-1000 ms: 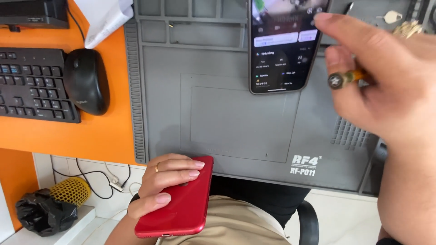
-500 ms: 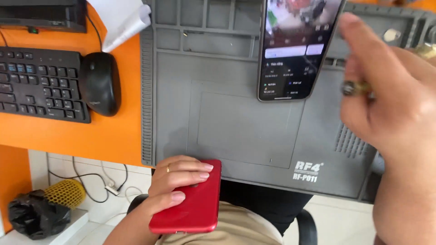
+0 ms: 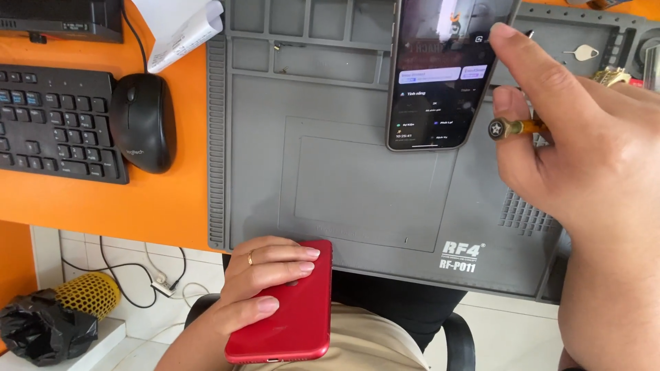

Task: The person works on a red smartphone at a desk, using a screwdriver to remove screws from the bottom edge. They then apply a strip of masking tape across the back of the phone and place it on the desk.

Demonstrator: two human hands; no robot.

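Glossy red slab-shaped smartphone (image 3: 289,309), back upward, lies on the person's lap at the near edge of the grey silicone repair mat (image 3: 344,185); the left hand (image 3: 265,278) lies flat over its upper left part, fingers spread and thumb along the side, pressing rather than clasping. Beyond the left hand, across the mat, a second, dark smartphone with a lit screen (image 3: 440,75) lies face up. The right hand (image 3: 584,158) hovers at this phone's right edge: the forefinger is extended to the screen's upper corner, while the remaining fingers are curled around a slim brass-handled precision screwdriver (image 3: 512,128), its star-marked end cap pointing at the lit screen. Right of that hand's forefinger a small silver pin tool (image 3: 586,52) rests on the mat. Left of the left hand, on the orange desk (image 3: 103,199), stand a black computer mouse (image 3: 143,120) and a black keyboard (image 3: 55,120); white paper (image 3: 182,27) lies beyond the mouse. For a clean tap, judgement suggests keeping the screwdriver tucked well into the palm so its metal cap clears the glass, and the red phone pinned steady on the lap.
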